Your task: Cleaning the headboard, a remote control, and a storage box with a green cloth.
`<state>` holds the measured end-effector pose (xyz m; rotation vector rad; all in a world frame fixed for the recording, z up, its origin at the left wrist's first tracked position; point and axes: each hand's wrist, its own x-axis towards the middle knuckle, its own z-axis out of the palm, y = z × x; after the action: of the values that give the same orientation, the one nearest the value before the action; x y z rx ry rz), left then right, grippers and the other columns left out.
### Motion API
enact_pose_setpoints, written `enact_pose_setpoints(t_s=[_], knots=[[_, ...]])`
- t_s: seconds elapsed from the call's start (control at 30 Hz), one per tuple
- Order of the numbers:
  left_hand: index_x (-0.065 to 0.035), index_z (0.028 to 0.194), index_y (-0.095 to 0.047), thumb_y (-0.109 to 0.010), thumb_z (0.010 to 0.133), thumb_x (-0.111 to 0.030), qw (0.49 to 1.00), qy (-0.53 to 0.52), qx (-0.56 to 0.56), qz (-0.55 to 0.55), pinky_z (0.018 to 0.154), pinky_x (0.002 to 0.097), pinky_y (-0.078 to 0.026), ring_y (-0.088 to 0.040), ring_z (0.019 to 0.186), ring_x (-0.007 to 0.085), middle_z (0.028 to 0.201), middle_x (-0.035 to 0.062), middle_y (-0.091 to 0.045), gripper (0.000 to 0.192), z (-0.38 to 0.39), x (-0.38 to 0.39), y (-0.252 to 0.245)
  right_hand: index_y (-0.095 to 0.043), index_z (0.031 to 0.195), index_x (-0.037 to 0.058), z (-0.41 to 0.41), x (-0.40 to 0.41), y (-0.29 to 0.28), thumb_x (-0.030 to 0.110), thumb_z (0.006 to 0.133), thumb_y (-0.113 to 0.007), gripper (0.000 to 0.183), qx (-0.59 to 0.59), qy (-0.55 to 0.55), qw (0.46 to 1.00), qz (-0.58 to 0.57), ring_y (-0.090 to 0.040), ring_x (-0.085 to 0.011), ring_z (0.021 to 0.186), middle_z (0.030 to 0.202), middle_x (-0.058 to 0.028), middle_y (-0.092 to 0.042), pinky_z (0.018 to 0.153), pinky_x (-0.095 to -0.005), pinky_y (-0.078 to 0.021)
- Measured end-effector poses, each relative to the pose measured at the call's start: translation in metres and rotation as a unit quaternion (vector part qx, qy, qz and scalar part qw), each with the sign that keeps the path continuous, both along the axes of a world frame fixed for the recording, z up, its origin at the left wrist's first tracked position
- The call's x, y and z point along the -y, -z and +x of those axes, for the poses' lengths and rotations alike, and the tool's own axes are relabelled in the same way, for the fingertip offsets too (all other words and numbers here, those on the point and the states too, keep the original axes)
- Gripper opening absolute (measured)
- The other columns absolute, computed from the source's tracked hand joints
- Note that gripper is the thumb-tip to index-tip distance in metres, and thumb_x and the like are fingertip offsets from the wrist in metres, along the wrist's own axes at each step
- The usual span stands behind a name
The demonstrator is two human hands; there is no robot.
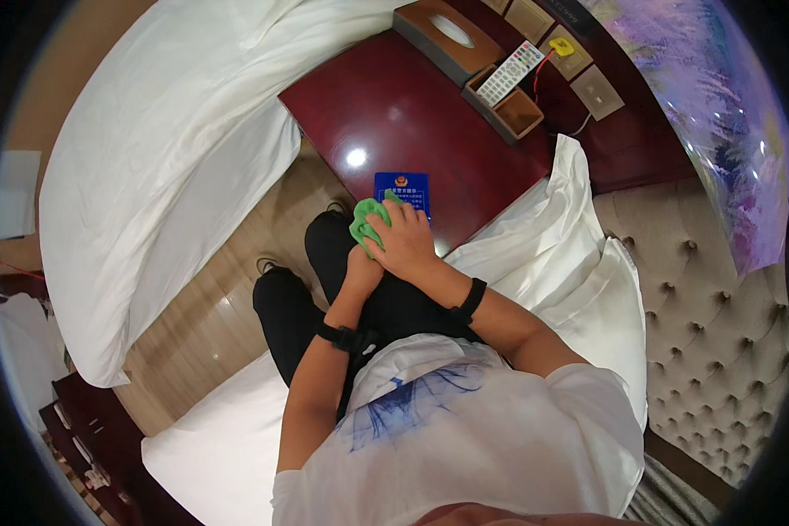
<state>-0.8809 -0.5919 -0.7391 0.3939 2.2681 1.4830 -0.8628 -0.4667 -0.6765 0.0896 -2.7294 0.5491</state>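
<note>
My right hand point(407, 240) is closed over a crumpled green cloth point(366, 217), with its fingers at the lower part of a blue plaque point(401, 184). The plaque bears an emblem and writing. Just below, my left hand point(365, 268) is pressed against my right hand and grips the cloth's lower side; its fingers are mostly hidden. The plaque appears at the near edge of a dark red wooden nightstand point(368, 108). Whether it rests there or is held up by a hand cannot be told.
A brown tissue box point(444, 33) and an organizer point(516, 125) holding a white remote control point(509, 73) stand at the nightstand's back. White bedding point(177, 125) hangs on the left, and more white bedding point(546, 243) lies at right beside a tufted headboard point(697, 329).
</note>
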Motion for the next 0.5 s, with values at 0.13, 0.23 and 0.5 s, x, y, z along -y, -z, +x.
enact_pose_setpoints(t_s=[0.13, 0.23, 0.5], knots=[[-0.001, 0.097, -0.064, -0.075, 0.074, -0.012, 0.997, -0.036, 0.066, 0.019, 0.075, 0.0309, -0.048, -0.063, 0.078, 0.0168, 0.085, 0.0103, -0.069, 0.027, 0.003, -0.008, -0.023, -0.061, 0.096, 0.0128, -0.005, -0.022, 0.014, 0.032, 0.069, -0.067, 0.034, 0.011, 0.033, 0.999, 0.011, -0.053, -0.0312, 0.091, 0.106, -0.0114, -0.052, 0.074, -0.0434, -0.0438], [0.0005, 0.101, -0.063, -0.075, 0.077, -0.012, 0.995, -0.03, 0.098, -0.008, 0.076, 0.0289, -0.047, -0.059, 0.08, 0.0142, 0.09, 0.0079, -0.067, 0.03, 0.003, -0.007, -0.03, -0.06, 0.096, 0.0124, -0.015, -0.05, 0.028, 0.031, 0.069, -0.068, 0.034, -0.007, 0.095, 0.995, 0.011, -0.053, -0.0307, 0.089, 0.104, -0.0113, -0.052, 0.072, -0.0435, -0.0458], [0.0005, 0.103, -0.06, -0.075, 0.077, -0.014, 0.992, -0.015, 0.119, 0.028, 0.078, 0.0282, -0.046, -0.058, 0.084, 0.013, 0.094, 0.0061, -0.065, 0.034, -0.002, -0.007, -0.022, -0.059, 0.098, 0.0124, -0.035, -0.048, 0.013, 0.026, 0.068, -0.069, 0.034, 0.008, 0.127, 0.992, -0.026, -0.054, -0.0311, 0.087, 0.102, -0.0119, -0.05, 0.069, -0.0423, -0.0473]])
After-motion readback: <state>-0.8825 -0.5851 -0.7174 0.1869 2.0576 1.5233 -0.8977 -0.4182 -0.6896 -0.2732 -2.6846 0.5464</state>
